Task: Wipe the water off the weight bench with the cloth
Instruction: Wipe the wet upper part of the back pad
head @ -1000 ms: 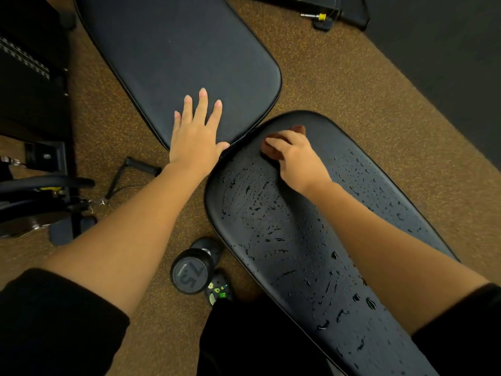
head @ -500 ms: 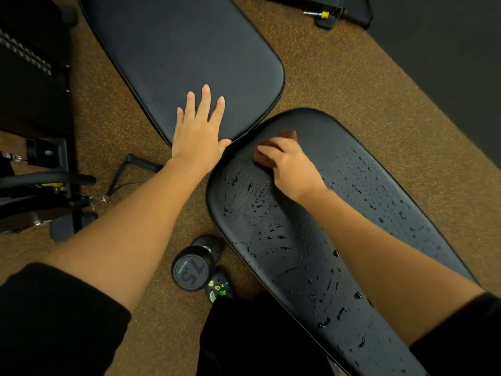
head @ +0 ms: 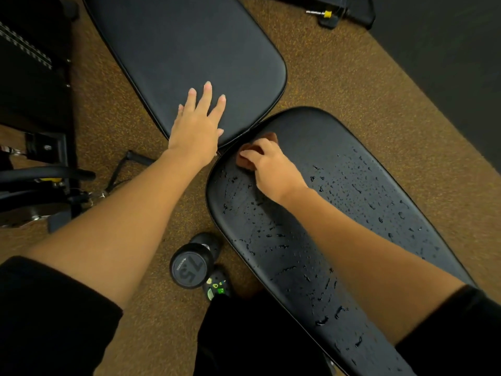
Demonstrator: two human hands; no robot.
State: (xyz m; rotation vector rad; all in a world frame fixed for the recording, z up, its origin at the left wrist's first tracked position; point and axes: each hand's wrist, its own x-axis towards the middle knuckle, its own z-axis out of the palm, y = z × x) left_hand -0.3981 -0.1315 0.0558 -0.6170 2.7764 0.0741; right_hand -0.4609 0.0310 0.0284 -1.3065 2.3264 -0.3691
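A small brown cloth (head: 270,137) lies on the far end of the long black vinyl weight bench (head: 352,213), a second black vinyl pad (head: 189,44) just beyond it, a round black dumbbell (head: 189,268) to its left.

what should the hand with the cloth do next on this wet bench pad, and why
Probably pull the small brown cloth under the right hand back toward the body along the long black padded bench. The cloth sits near the bench's far end, which looks dry, while water droplets cover the stretch nearer the person. The left hand rests flat on the neighbouring black pad.
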